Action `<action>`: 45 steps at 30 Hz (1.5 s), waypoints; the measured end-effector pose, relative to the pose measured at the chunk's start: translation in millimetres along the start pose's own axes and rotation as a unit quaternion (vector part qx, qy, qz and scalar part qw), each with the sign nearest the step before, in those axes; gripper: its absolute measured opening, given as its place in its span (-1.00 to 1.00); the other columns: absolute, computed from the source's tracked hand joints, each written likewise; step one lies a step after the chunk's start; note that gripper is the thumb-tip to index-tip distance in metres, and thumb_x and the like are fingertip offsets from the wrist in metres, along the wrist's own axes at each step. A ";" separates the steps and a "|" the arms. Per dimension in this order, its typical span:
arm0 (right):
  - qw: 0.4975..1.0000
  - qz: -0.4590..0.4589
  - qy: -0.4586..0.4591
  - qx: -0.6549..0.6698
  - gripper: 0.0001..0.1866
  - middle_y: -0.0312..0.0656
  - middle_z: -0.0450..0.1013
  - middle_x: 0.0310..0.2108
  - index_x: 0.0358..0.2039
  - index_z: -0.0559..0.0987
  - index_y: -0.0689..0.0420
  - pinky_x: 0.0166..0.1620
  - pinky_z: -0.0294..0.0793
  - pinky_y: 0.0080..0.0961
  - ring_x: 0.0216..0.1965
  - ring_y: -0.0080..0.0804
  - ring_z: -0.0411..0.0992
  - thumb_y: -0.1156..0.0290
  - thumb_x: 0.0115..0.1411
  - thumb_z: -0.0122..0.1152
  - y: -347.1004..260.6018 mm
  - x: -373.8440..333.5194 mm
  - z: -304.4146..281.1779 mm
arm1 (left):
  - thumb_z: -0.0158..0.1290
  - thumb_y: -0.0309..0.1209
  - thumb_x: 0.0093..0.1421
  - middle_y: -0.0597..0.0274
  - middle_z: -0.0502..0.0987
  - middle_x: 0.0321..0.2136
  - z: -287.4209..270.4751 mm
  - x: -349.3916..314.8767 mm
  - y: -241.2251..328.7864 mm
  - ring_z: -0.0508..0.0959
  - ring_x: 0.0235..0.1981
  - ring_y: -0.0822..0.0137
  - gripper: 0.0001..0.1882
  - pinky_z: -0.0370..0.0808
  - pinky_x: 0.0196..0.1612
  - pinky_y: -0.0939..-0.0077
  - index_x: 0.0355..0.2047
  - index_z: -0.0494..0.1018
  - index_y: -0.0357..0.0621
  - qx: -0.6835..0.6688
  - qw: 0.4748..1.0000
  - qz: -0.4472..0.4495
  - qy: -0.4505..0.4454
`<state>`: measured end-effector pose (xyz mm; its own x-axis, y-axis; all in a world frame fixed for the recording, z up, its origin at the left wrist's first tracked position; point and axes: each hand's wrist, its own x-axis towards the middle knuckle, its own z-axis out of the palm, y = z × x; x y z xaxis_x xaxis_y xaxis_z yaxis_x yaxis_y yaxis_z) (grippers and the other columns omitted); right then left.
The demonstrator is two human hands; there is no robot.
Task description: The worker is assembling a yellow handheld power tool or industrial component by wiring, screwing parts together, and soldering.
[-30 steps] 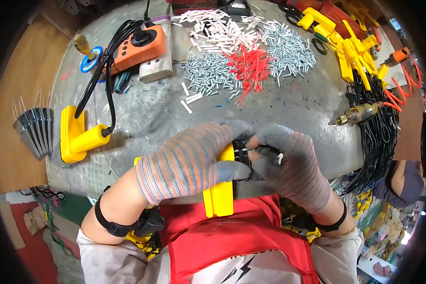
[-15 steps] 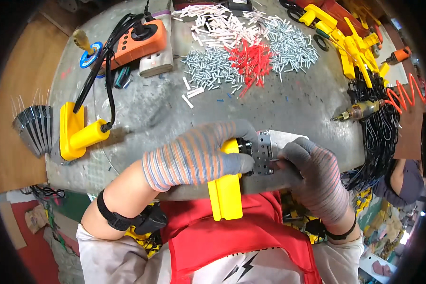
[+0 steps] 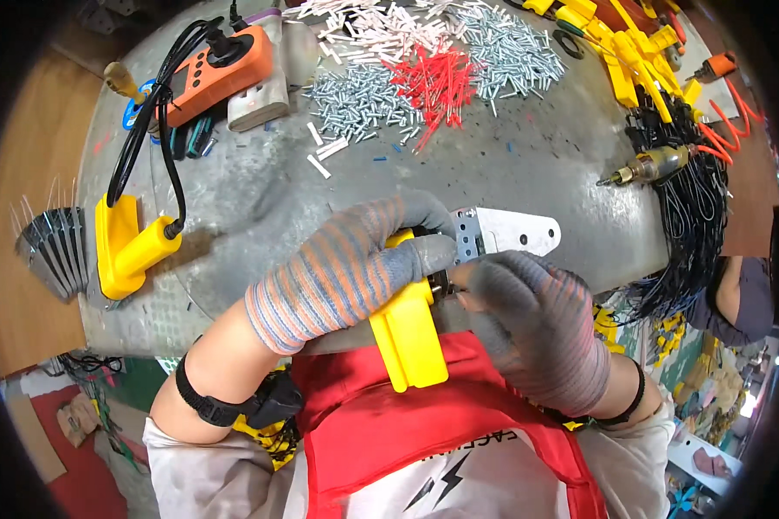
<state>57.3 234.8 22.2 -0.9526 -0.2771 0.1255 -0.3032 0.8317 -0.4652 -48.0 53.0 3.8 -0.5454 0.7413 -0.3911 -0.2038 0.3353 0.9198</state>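
Nearest the body, the left hand (image 3: 342, 272) in a striped knit glove is wrapped tight around a yellow plastic tool body (image 3: 407, 333). Just right of it, the grey-gloved right hand (image 3: 528, 324) pinches closed at the joint with a white perforated metal plate (image 3: 506, 233), which lies on the grey tabletop (image 3: 511, 164). Best to brace the yellow body firmly while the fingertips work. Well beyond it lie scattered red, white and grey tubes (image 3: 424, 73).

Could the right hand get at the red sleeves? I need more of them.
Probably yes: the bench lies bare between the right hand and the red sleeves, though that hand is busy at the yellow tool.
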 end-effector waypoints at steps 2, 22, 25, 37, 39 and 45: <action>0.997 0.048 -0.001 0.063 -0.78 -0.14 0.44 -0.41 -0.24 0.49 0.10 -0.31 0.50 -0.25 -0.38 -0.08 0.46 0.44 0.05 0.18 -6.1 -1.2 -4.9 | 0.10 -0.23 0.24 0.32 0.54 -0.32 1.4 -1.9 -0.3 0.50 -0.28 0.48 -0.71 0.45 -0.13 0.53 -0.18 0.50 -0.18 -0.007 1.000 0.004 0.006; 0.755 0.342 0.560 0.021 -0.29 0.00 0.49 -0.27 0.13 0.25 0.29 -0.09 0.45 -0.25 -0.27 -0.04 0.49 0.21 0.03 0.28 213.0 -14.1 -55.2 | 0.12 -0.16 0.21 0.31 0.54 -0.30 15.7 -10.9 0.0 0.48 -0.23 0.45 -0.61 0.41 -0.11 0.51 -0.12 0.51 -0.24 -0.098 0.994 0.032 0.046; 0.660 0.185 0.615 0.390 -0.60 -0.28 0.43 -0.32 -0.09 0.43 0.27 -0.31 0.42 -0.58 -0.33 -0.49 0.41 0.29 0.13 0.20 196.9 -19.7 -35.9 | 0.10 -0.15 0.21 0.23 0.55 -0.29 6.1 -8.8 -6.0 0.50 -0.24 0.40 -0.59 0.42 -0.11 0.47 -0.10 0.51 -0.24 0.003 0.997 0.026 0.073; 0.489 0.196 0.390 0.755 -0.61 -0.31 0.38 -0.35 -0.04 0.38 0.21 -0.19 0.44 -0.47 -0.31 -0.46 0.39 0.26 0.21 0.10 62.5 10.6 6.8 | 0.09 -0.16 0.26 0.36 0.50 -0.35 6.1 -2.3 -5.3 0.47 -0.27 0.51 -0.66 0.43 -0.15 0.55 -0.15 0.48 -0.18 -0.032 0.999 0.007 0.017; 0.447 0.195 0.396 0.778 -0.62 -0.32 0.37 -0.36 -0.04 0.38 0.20 -0.20 0.43 -0.47 -0.32 -0.46 0.39 0.26 0.20 0.10 60.8 10.4 8.7 | 0.09 -0.16 0.26 0.35 0.51 -0.35 5.8 -3.8 -4.6 0.48 -0.27 0.51 -0.66 0.43 -0.14 0.55 -0.14 0.48 -0.18 -0.042 0.999 0.003 0.010; 0.451 0.177 0.388 0.784 -0.62 -0.33 0.36 -0.38 -0.06 0.39 0.18 -0.21 0.43 -0.48 -0.33 -0.46 0.38 0.24 0.19 0.11 56.8 7.3 13.5 | 0.11 -0.14 0.25 0.34 0.52 -0.33 5.6 -5.4 -6.3 0.49 -0.28 0.49 -0.62 0.44 -0.15 0.54 -0.11 0.49 -0.19 -0.015 0.999 0.001 0.029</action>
<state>33.4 273.5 -15.1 -0.8401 0.4984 -0.2139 -0.3186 -0.7728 -0.5489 -39.2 50.2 0.0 -0.5922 0.7066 -0.3872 -0.2258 0.3157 0.9216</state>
